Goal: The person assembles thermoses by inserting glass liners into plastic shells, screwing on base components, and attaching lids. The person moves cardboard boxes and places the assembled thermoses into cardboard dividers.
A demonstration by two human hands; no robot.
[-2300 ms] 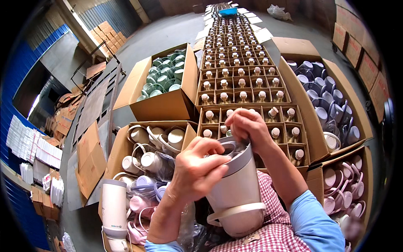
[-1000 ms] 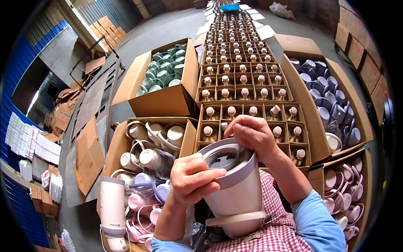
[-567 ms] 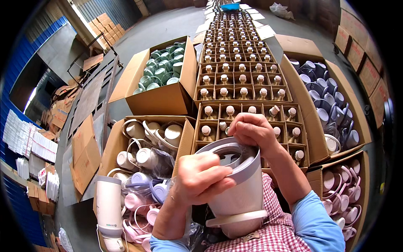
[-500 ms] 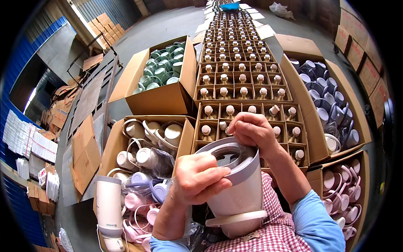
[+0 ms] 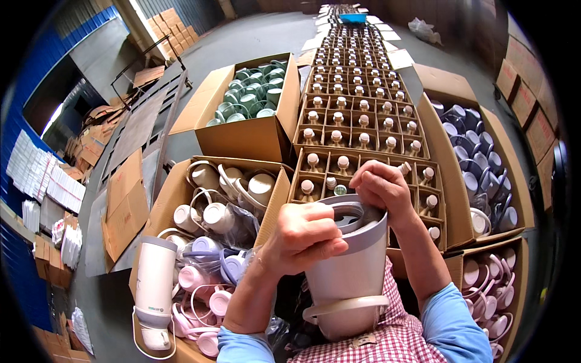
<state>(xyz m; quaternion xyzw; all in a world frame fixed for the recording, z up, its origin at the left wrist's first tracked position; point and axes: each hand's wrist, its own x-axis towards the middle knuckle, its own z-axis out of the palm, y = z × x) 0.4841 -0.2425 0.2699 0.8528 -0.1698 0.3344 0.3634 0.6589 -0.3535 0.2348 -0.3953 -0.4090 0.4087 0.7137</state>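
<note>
In the head view, the grey lid (image 5: 357, 221) sits tilted on the mouth of the white tumbler (image 5: 351, 272), which rests against the person's lap in front of the carton of small bottles (image 5: 363, 139); I judge it could seat crooked or slip off, because only fingertips steady it. The left hand (image 5: 305, 236) is curled closed over the rim and lid edge. The right hand (image 5: 381, 187) pinches the far side of the lid with bent fingers.
</note>
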